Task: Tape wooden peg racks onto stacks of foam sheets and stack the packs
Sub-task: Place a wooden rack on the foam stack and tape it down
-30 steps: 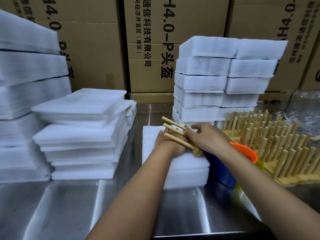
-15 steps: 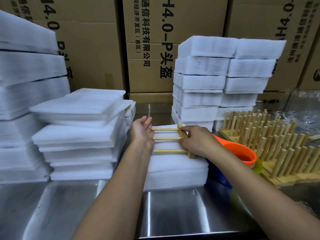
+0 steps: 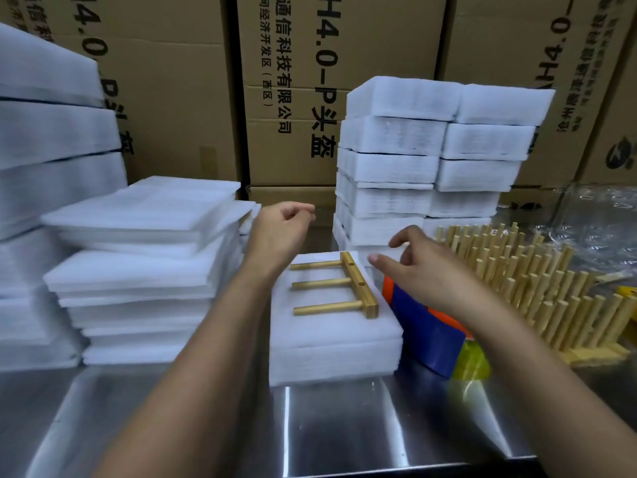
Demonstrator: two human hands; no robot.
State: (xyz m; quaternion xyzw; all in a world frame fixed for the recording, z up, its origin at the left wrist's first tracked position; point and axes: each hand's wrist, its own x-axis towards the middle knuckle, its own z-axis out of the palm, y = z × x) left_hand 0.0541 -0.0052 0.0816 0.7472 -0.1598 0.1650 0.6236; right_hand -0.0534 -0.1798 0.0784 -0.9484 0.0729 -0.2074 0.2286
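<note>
- Both hands have left the rack point(image 3: 356, 288) since half a second ago. Then the right hand point(image 3: 424, 270) held its bar and the left hand point(image 3: 282, 232) steadied the peg ends.
- The rack lies flat and free on the far part of the foam stack point(image 3: 334, 346), in the middle of the worktop point(image 3: 344, 426). Its bar is to the right and its three pegs point left, probably so that tape can cross it.
- The left hand is in the air above the stack's far left corner, with fingers curled in and nothing in them.
- The right hand has loose, spread fingers and holds nothing. It is over the blue and orange dispenser point(image 3: 427, 332), just beside the stack's right edge, so I think it goes for tape.
- Finished packs point(image 3: 431, 167) stand toward the worktop's far edge, with spare racks point(image 3: 534, 288) at the right edge, close for the next round.
</note>
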